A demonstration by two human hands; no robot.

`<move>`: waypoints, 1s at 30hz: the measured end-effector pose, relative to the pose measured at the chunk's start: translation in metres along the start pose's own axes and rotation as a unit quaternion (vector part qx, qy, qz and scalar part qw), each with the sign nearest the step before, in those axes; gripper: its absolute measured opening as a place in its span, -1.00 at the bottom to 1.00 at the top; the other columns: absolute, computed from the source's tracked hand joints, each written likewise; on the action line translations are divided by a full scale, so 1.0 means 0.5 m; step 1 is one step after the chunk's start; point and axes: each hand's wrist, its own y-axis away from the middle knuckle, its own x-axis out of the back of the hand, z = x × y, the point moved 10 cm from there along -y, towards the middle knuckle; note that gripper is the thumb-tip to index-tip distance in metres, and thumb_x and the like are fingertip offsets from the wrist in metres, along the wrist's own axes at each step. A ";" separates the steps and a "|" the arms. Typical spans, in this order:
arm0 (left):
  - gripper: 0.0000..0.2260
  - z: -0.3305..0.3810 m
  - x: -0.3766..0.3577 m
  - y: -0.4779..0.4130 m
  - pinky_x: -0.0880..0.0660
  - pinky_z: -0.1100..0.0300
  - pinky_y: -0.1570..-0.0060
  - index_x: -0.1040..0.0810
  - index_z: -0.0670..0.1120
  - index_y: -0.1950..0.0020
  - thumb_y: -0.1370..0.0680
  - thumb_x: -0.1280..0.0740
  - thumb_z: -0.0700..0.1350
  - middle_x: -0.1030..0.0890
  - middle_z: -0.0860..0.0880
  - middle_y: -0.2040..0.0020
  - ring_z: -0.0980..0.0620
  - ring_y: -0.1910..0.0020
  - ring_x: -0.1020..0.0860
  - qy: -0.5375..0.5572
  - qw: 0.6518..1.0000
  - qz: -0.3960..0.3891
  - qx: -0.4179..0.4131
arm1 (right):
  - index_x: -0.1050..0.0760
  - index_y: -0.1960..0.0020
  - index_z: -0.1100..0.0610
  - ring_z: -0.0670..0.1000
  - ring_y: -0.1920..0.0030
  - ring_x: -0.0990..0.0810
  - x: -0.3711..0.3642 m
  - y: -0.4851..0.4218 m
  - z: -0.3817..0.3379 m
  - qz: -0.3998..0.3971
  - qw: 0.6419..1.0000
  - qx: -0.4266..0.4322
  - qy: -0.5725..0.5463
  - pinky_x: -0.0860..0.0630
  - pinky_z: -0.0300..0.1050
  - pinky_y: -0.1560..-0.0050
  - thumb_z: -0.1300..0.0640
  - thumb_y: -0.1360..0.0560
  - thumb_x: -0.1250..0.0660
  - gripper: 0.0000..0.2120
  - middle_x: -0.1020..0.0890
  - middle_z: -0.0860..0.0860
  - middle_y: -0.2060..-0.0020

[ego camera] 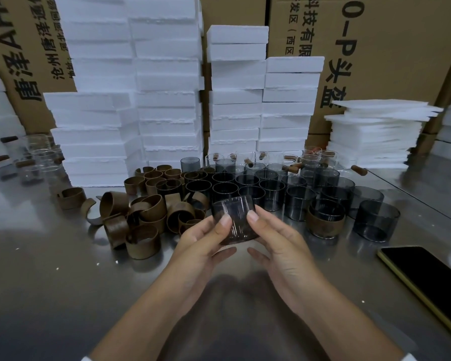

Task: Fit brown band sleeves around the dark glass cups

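Observation:
Both my hands hold one dark glass cup (234, 210) above the steel table, tilted toward me, its lower part brownish. My left hand (206, 238) grips its left side with the thumb on the front. My right hand (274, 238) grips its right side, thumb on the front too. A heap of brown band sleeves (141, 214) lies to the left. Behind stand several bare dark glass cups (271, 188). One cup wearing a brown sleeve (324, 222) stands to the right.
A phone (427, 280) lies face up at the right edge of the steel table (63, 282). Stacks of white foam blocks (167, 113) and cardboard boxes (388, 48) wall the back. Clear glass cups with brown handles (37, 157) stand at far left and behind the dark cups.

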 end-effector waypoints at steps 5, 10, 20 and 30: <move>-0.46 0.006 -0.002 0.000 -0.47 0.06 -0.16 -0.53 0.05 -0.28 -0.35 -0.42 0.22 -0.65 -0.06 -0.14 -0.01 -0.14 -0.62 0.005 1.000 0.003 -0.004 | -0.62 -0.11 -0.05 -0.12 -0.10 -0.64 0.008 -0.007 0.004 0.011 1.000 0.006 -0.007 -0.43 -0.13 -0.05 -0.24 -0.09 -0.45 -0.39 -0.71 -0.10 -0.01; -0.40 0.018 -0.013 0.001 -0.51 0.12 -0.09 -0.41 0.23 -0.33 -0.32 -0.40 0.31 -0.63 0.03 -0.18 0.01 -0.13 -0.62 -0.059 0.998 -0.009 -0.031 | -0.54 -0.23 -0.15 -0.17 -0.07 -0.64 0.015 -0.007 -0.006 0.041 0.998 0.033 0.026 -0.45 -0.15 -0.02 -0.26 -0.17 -0.39 -0.38 -0.70 -0.16 -0.01; -0.50 0.008 -0.012 0.005 -0.56 0.20 0.07 -0.50 -0.03 -0.22 -0.38 -0.43 0.19 -0.71 -0.04 0.07 -0.01 0.14 -0.67 -0.106 0.994 0.013 -0.020 | -0.59 -0.18 0.00 0.00 -0.12 -0.64 -0.005 -0.008 0.003 -0.005 0.999 0.018 0.050 -0.50 0.00 -0.19 -0.35 -0.27 -0.26 -0.38 -0.70 -0.01 -0.03; -0.54 0.045 0.049 0.004 -0.51 0.25 0.20 -0.62 0.06 0.04 -0.28 -0.27 0.35 -0.66 0.06 0.27 0.17 0.27 -0.61 -0.132 0.982 0.128 -0.048 | -0.52 -0.25 -0.02 -0.07 -0.09 -0.65 0.014 -0.008 0.003 0.039 0.997 0.027 0.055 -0.50 -0.09 -0.15 -0.20 -0.24 -0.40 -0.38 -0.70 -0.07 -0.02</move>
